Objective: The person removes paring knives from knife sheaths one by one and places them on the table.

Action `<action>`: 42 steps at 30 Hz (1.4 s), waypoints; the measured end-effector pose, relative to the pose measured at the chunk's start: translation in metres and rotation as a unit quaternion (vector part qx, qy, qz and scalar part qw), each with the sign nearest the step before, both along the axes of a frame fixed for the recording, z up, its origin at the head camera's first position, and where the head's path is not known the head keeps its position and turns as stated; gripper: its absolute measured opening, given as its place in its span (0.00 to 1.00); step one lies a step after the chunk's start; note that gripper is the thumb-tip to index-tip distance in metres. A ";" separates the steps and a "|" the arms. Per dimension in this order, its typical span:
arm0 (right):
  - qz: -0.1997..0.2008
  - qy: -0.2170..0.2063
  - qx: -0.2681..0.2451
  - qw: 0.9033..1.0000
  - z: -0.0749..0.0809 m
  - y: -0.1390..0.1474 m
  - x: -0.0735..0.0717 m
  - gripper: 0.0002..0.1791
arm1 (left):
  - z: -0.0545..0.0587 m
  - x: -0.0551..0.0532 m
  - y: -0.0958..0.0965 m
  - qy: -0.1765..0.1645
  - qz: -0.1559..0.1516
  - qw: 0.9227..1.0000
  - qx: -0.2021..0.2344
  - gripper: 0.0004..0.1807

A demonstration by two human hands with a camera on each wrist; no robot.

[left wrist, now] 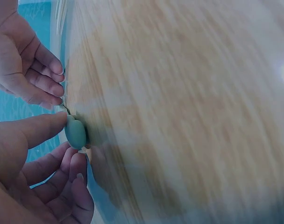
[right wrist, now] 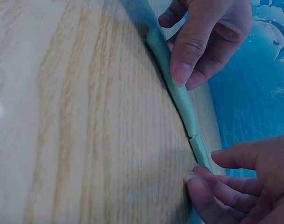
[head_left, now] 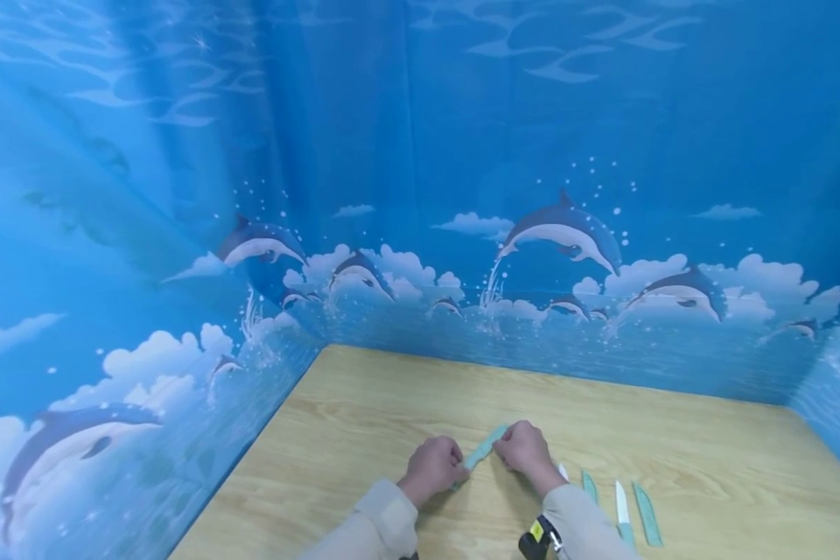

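Observation:
A light green knife (head_left: 484, 448) in its matching sheath (right wrist: 201, 152) lies low over the wooden table, slanting between both hands. My left hand (head_left: 434, 467) holds the handle (right wrist: 181, 100), thumb on one side and fingers on the other. The rounded handle end faces the camera in the left wrist view. At the far end, my right hand (head_left: 525, 449) pinches the sheath between thumb and curled fingers. A thin seam shows where handle and sheath meet. No blade of this knife is visible.
Right of my right forearm lie a white-bladed knife (head_left: 622, 504) with a green handle, one green sheath (head_left: 647, 514) and another green sheath (head_left: 589, 485). A white tip (head_left: 563, 472) shows beside the sleeve, the rest hidden. Blue dolphin-print curtain (head_left: 420, 194) borders the table (head_left: 728, 467).

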State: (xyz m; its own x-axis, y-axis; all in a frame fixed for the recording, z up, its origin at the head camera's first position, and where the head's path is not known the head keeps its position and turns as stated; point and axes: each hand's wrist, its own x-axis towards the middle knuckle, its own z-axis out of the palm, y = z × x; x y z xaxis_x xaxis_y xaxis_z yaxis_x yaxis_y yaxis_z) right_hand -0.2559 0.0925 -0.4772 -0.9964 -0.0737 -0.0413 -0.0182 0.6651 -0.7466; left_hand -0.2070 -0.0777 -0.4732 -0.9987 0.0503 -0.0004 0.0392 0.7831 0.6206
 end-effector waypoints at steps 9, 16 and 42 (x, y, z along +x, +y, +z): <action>0.001 -0.011 -0.019 1.000 0.002 0.004 0.001 0.07 | -0.002 0.001 0.006 0.002 -0.004 1.000 0.002 0.07; -0.001 -0.030 -0.017 0.999 0.003 0.004 -0.005 0.06 | -0.003 0.000 0.007 0.012 -0.013 1.000 0.003 0.08; 0.020 -0.008 -0.053 0.998 -0.004 0.008 -0.005 0.08 | -0.001 0.006 0.010 -0.013 -0.002 0.994 0.107 0.07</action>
